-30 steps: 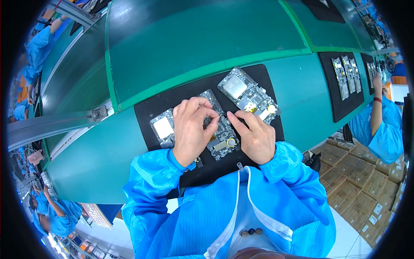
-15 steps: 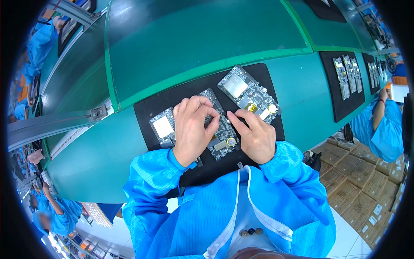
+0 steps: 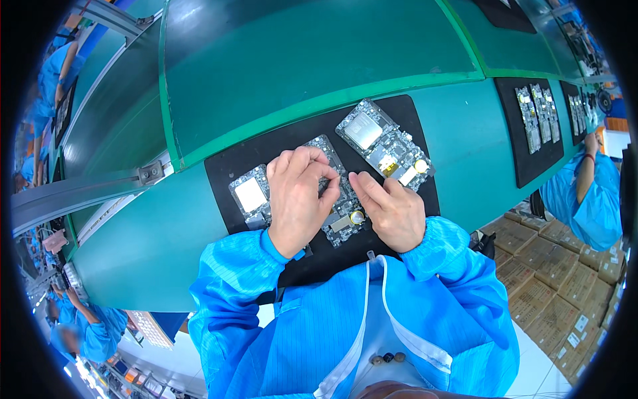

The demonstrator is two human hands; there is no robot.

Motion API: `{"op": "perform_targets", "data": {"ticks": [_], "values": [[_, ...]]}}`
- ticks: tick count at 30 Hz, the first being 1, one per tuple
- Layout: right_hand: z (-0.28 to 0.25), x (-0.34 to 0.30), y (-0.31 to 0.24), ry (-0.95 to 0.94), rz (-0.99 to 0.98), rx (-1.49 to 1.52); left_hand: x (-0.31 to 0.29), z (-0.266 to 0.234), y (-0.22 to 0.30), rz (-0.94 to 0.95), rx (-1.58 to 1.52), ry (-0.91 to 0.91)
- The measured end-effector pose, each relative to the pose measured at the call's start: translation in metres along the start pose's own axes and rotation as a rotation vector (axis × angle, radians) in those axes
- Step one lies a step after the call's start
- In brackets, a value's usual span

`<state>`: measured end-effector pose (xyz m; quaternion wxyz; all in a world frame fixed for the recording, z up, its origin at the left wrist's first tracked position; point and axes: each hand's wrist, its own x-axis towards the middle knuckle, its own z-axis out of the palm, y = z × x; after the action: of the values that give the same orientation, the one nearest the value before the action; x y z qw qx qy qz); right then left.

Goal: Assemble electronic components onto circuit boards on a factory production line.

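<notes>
Three circuit boards lie side by side on a black mat (image 3: 425, 123). My left hand (image 3: 296, 199) hovers over the middle circuit board (image 3: 340, 229), thumb and fingertips pinched above it; whatever they grip is too small to make out. Close by, at that board's right edge, is my right hand (image 3: 395, 213), with thumb and forefinger drawn near each other and anything between them hidden. The left circuit board (image 3: 250, 195), bearing a white square, is partly covered by my left hand. Tilted at the right, the third circuit board (image 3: 364, 130) carries a silver square shield and a round yellow-rimmed part.
A raised green panel (image 3: 319, 46) borders the mat's far side. Further right, another black mat (image 3: 525, 169) holds several boards, with a co-worker in a blue sleeve (image 3: 581, 199) beside it. Brown cartons (image 3: 551, 272) cover the floor there. A metal rail (image 3: 86, 196) runs at the left.
My right thumb and forefinger have shifted slightly at the middle board's edge. My left hand keeps its pinch almost in place. At the far left, a co-worker's arm has moved.
</notes>
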<state>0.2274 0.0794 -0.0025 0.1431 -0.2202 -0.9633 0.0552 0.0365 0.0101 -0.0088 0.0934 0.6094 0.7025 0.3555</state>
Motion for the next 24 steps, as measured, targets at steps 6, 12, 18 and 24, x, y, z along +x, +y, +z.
{"op": "perform_targets", "data": {"ticks": [6,12,18,24], "values": [[0.003,-0.002,-0.004,-0.020,-0.041,-0.043,0.000,0.000,-0.001,0.008,-0.001,0.005],[-0.002,0.001,-0.003,-0.028,-0.015,0.039,-0.003,-0.017,-0.007,-0.069,-0.127,-0.014],[-0.008,0.003,-0.016,0.054,-0.013,0.322,-0.023,-0.081,-0.033,-0.216,-0.046,0.105],[0.006,0.011,-0.051,-0.056,-0.211,0.316,-0.054,-0.069,-0.043,-0.278,-0.087,0.077]]}}
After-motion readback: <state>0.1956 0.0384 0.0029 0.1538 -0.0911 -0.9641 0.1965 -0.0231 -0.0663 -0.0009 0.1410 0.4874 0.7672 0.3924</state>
